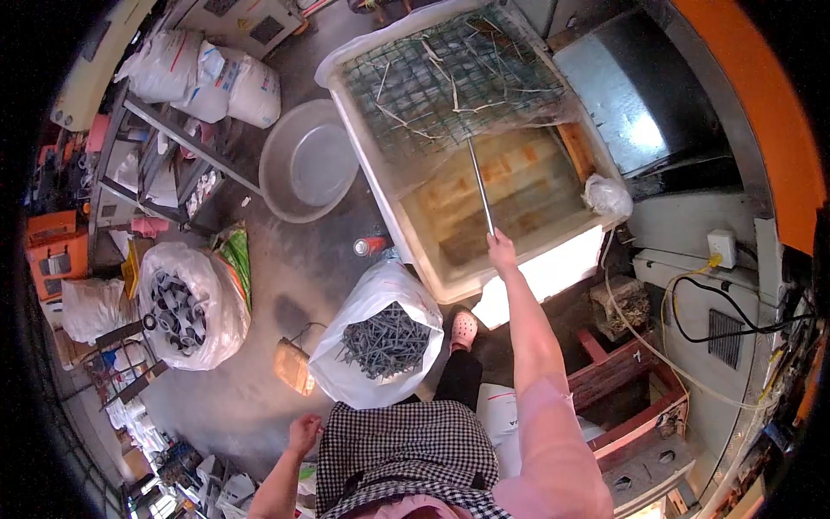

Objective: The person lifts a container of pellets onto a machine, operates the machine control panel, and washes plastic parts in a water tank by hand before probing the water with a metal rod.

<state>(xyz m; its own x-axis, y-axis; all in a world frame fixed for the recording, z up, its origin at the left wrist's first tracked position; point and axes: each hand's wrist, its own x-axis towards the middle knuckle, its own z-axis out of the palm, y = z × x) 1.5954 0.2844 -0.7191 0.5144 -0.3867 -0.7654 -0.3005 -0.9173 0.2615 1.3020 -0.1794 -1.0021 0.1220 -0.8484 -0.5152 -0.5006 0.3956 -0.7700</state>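
Note:
My right hand (501, 251) is closed around a thin metal rod (482, 190), over the near side of a large white tub (389, 203). The rod's far end reaches the edge of a dark green mesh (406, 99) with pale strips lying on it. Brownish water shows in the near part of the tub. Low beside my checked apron, my left hand (303, 432) has its fingers curled, and I see nothing in it. Between my hands stands a white bag (333, 368) full of grey stick-like pieces (389, 340).
A round grey basin (270, 164) sits left of the tub. Another bag (229, 324) holds grey ring-like parts. A red can (370, 246) and a brown block-like object (294, 368) are on the floor. A hose and cables run along the right, near a red frame (614, 376).

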